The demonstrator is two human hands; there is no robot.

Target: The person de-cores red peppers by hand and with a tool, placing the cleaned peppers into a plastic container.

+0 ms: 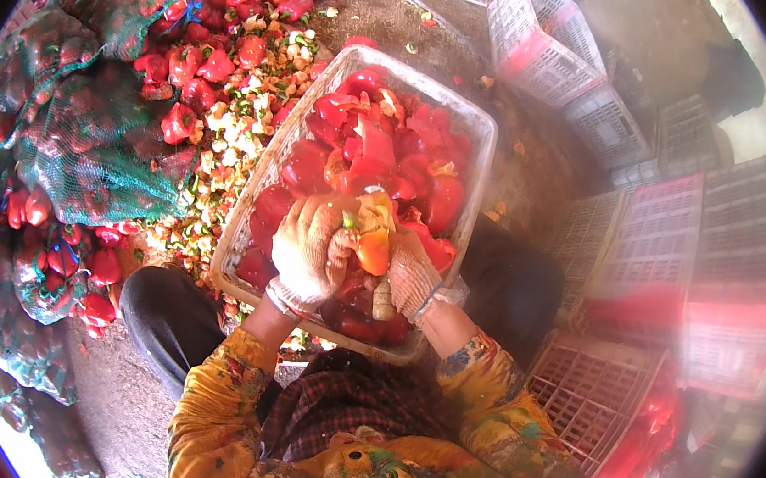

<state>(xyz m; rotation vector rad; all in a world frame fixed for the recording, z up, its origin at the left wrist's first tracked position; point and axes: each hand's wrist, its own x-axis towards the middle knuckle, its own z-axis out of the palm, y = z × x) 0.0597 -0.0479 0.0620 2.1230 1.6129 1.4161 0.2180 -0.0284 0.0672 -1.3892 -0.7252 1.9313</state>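
Observation:
In the head view my left hand [310, 242], in a knitted work glove, grips an opened orange-red bell pepper [373, 250]. The pepper's pale inside faces up, and a green stem stub shows by my thumb. My right hand [411, 269], also gloved, is closed around a tool with a light wooden handle [384, 300]; its working end is hidden. The fingers of that hand are against the pepper's right side. Both hands are over a white plastic crate [482, 138] holding cut red bell pepper pieces [374, 148].
Green mesh sacks of red peppers [108, 143] are heaped at left. Loose whole peppers [216, 67] and a pile of cores and stems [242, 122] lie between them and the crate. Plastic crates [655, 244] stand at right, some blurred by haze. My knees flank the crate.

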